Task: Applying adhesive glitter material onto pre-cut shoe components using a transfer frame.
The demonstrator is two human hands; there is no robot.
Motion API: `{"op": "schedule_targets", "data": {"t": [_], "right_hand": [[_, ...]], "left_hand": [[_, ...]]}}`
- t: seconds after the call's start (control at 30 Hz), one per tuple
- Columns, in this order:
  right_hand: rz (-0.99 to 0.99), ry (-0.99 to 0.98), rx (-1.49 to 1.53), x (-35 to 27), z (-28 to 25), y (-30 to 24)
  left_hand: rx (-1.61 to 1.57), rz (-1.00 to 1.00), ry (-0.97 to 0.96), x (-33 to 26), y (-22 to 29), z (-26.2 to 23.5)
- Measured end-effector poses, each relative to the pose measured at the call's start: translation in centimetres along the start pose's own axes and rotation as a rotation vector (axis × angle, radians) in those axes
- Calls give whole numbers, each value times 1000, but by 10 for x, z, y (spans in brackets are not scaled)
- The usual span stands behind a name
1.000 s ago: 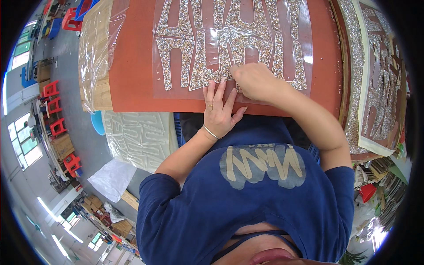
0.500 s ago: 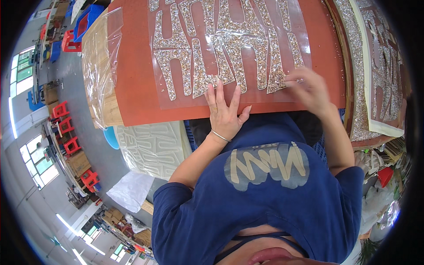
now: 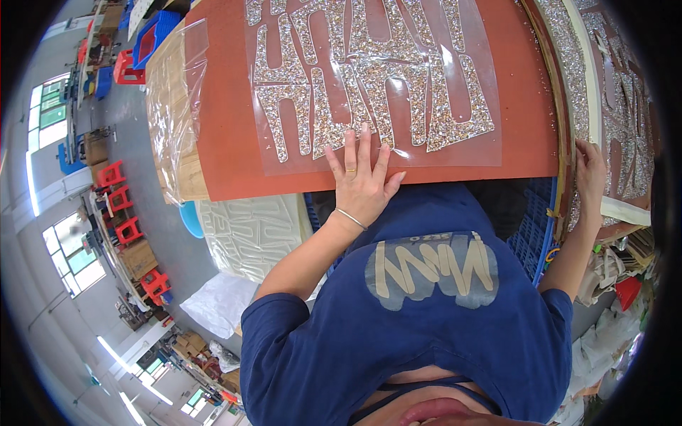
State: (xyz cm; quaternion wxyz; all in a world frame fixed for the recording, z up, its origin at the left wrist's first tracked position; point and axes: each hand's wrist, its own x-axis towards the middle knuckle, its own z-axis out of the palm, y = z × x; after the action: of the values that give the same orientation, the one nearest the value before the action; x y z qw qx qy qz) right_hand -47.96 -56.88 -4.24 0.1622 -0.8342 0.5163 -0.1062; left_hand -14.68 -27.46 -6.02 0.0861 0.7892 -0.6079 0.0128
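A clear plastic sheet [image 3: 469, 160] lies on the red-brown board. It carries long letter-like shapes [image 3: 455, 135] filled with glittering multicoloured chips. My left hand [image 3: 364, 188] rests flat on the sheet's near edge, fingers spread, fingertips on the lower end of a filled shape. At the right, my right hand [image 3: 591, 174] is over the chip-covered tray [image 3: 579, 92] beside the board. Its fingers are bent and drawn together, low against the chips; what they hold, if anything, is hidden.
The red-brown board [image 3: 234, 170] has scattered chips along its right side. A wooden rim [image 3: 561, 92] separates it from the tray, where a pale-edged stencil [image 3: 595, 92] lies. Left are plastic-wrapped wood [image 3: 170, 121] and an embossed white sheet [image 3: 256, 234]. Blue crates [image 3: 522, 241] stand beneath.
My right hand has left the lower right shape and moved right to the tray. That shape now looks filled out to its corner. My left hand stays on the sheet.
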Motion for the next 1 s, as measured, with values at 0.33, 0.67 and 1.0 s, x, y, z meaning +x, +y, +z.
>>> {"op": "schedule_targets", "data": {"t": [0.33,0.67,1.0], "right_hand": [[-26,187,-48,9,5,25],[129,90,8,0,12,36],[104,176,-67,16,20,55]], "left_hand": [[-266,-55,131,-15,-11,-1],[-132,-154,340,8,-64,-25],[-144,-2033,789,-128,-409,-45]]}}
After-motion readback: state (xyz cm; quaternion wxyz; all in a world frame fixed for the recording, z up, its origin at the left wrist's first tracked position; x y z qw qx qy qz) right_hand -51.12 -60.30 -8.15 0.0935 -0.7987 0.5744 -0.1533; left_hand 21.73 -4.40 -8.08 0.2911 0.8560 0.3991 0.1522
